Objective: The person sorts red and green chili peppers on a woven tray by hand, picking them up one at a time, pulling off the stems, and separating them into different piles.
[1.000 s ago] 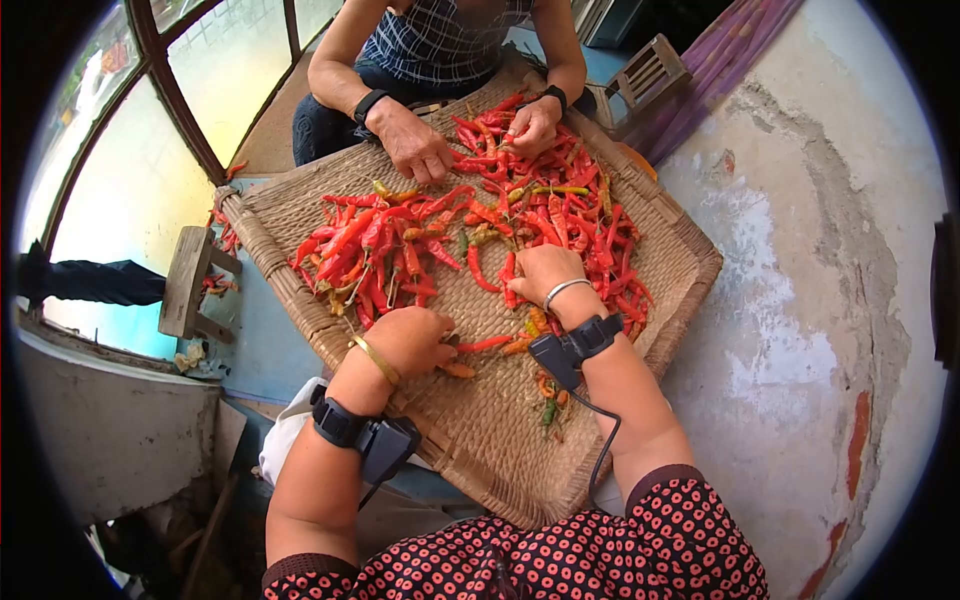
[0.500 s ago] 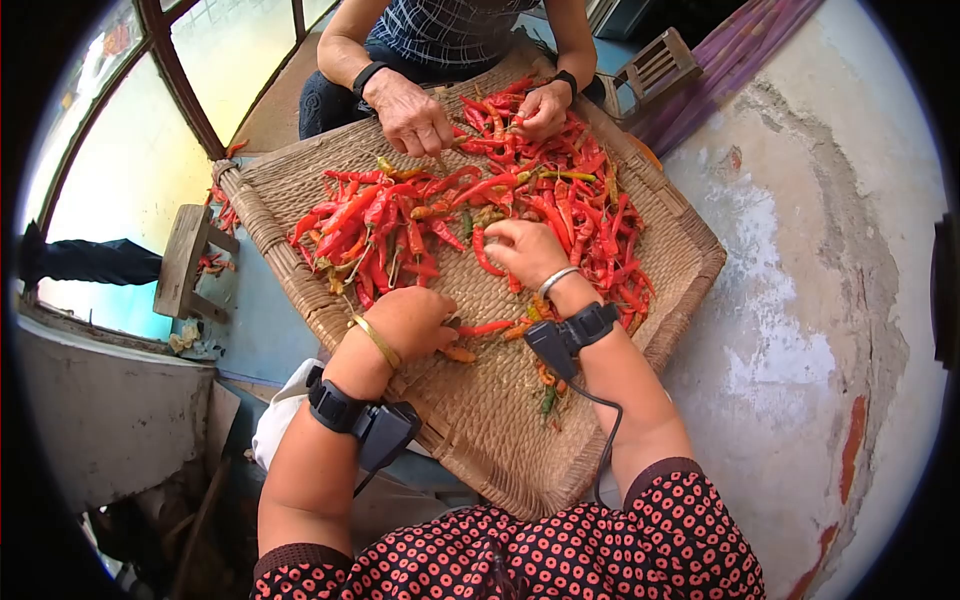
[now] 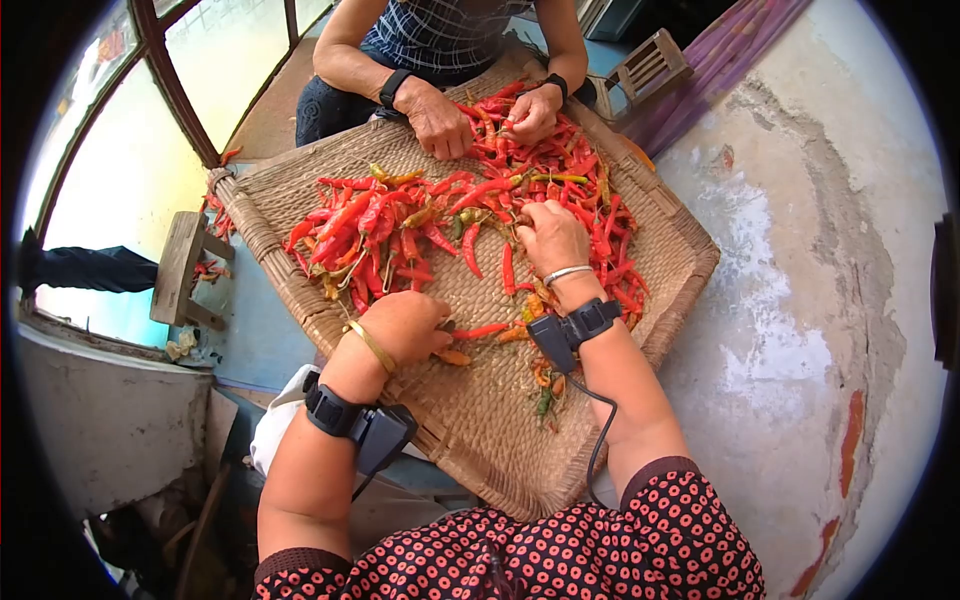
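Observation:
Red chillies [image 3: 350,225] lie heaped on a woven tray [image 3: 480,420], with a second heap joined to them at the right. My left hand [image 3: 405,325] is curled low beside the left heap, holding the stem end of a red chilli [image 3: 482,330] that points right. Below that chilli is a small orange one [image 3: 453,357]. My right hand [image 3: 552,238] is at the inner edge of the right heap, fingers bent down among the chillies; what its fingertips touch is hidden. Orange and green chillies [image 3: 543,400] lie near my right wrist.
Across the tray a co-worker's two hands [image 3: 440,122] are at the far chillies. A wooden stool [image 3: 180,268] stands at the left, another [image 3: 650,70] at the back right. A cracked wall [image 3: 780,300] is on the right. A cable hangs by my right forearm.
My right hand has moved right and slightly up, away from a red chilli now in plain view. The co-worker's left-side hand has shifted right. My left hand has hardly moved.

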`<state>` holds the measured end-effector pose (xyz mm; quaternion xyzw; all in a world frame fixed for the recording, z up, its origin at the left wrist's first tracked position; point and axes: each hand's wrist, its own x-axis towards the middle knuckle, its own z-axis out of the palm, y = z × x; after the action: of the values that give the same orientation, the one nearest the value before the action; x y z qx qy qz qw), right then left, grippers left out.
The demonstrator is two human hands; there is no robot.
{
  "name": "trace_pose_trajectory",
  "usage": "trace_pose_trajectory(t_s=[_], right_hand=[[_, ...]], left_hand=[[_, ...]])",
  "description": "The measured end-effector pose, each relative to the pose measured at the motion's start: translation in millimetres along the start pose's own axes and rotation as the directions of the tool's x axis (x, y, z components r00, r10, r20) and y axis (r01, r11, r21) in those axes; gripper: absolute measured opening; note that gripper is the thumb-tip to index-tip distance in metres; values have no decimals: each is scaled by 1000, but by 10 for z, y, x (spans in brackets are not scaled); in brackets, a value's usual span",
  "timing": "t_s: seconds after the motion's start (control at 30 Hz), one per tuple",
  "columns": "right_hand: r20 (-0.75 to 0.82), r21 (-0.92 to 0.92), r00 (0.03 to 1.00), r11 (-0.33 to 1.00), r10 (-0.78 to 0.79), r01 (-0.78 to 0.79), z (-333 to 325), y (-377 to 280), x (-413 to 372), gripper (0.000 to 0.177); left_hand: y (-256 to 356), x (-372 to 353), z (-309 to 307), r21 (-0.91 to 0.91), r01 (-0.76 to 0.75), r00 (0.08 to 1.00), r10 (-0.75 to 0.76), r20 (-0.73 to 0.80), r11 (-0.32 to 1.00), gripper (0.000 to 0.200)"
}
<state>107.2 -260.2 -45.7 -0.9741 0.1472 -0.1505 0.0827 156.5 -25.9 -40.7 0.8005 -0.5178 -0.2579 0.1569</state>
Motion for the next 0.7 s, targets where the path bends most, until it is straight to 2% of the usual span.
trace_pose_trajectory(t_s=[0.07, 0.1, 0.13, 0.2, 0.4, 0.43, 0.47, 0.5, 0.53, 0.6, 0.63, 0.67, 0.7], right_hand=[[-71, -182, 988, 972, 138, -149, 7, 220, -8, 27], [-20, -180, 975, 959, 219, -219, 6, 268, -23, 24], [-21, -180, 975, 959, 220, -220, 24, 295, -39, 24], [111, -201, 959, 951, 262, -236, 25, 299, -66, 22], [202, -107, 912, 934, 357, -341, -333, 222, 69, 25], [262, 354, 906, 840, 332, -410, -304, 265, 69, 28], [304, 729, 909, 545, 284, -414, -292, 292, 61, 30], [301, 860, 933, 366, 198, -355, -340, 222, 52, 34], [299, 861, 933, 364, 200, -354, -301, 259, 48, 34], [211, 542, 961, 797, 178, -266, -219, 315, 48, 32], [262, 165, 955, 969, 139, -186, -247, 324, 38, 33], [261, 164, 955, 969, 139, -186, -234, 291, 29, 33], [347, -86, 904, 968, 250, -235, -201, 225, 19, 33]], left_hand=[[-10, 1, 9, -8, -2, 1000, 2, -4, 1000, 33], [-14, 2, 12, -14, -5, 1000, 5, -6, 1000, 33], [-13, 5, 9, -13, -6, 1000, 6, -6, 1000, 33], [-4, 11, 11, 0, 4, 1000, -4, 8, 1000, 33], [19, -4, -21, -4, 10, 1000, -10, 2, 1000, 33], [18, 0, -23, -4, 9, 1000, -9, 4, 1000, 33], [14, 4, -23, -2, 5, 1000, -5, 5, 1000, 33], [8, 6, -20, 0, 2, 1000, -2, 6, 1000, 32], [-5, 8, -9, 3, 1, 1000, -1, 7, 1000, 32], [-27, 6, 20, -7, -23, 999, 22, -26, 1000, 32], [-24, 2, 19, -6, -24, 999, 23, -26, 1000, 32], [-20, 1, 14, -6, -21, 1000, 21, -23, 1000, 32], [-16, 2, 10, -6, -18, 1000, 18, -20, 1000, 31]])
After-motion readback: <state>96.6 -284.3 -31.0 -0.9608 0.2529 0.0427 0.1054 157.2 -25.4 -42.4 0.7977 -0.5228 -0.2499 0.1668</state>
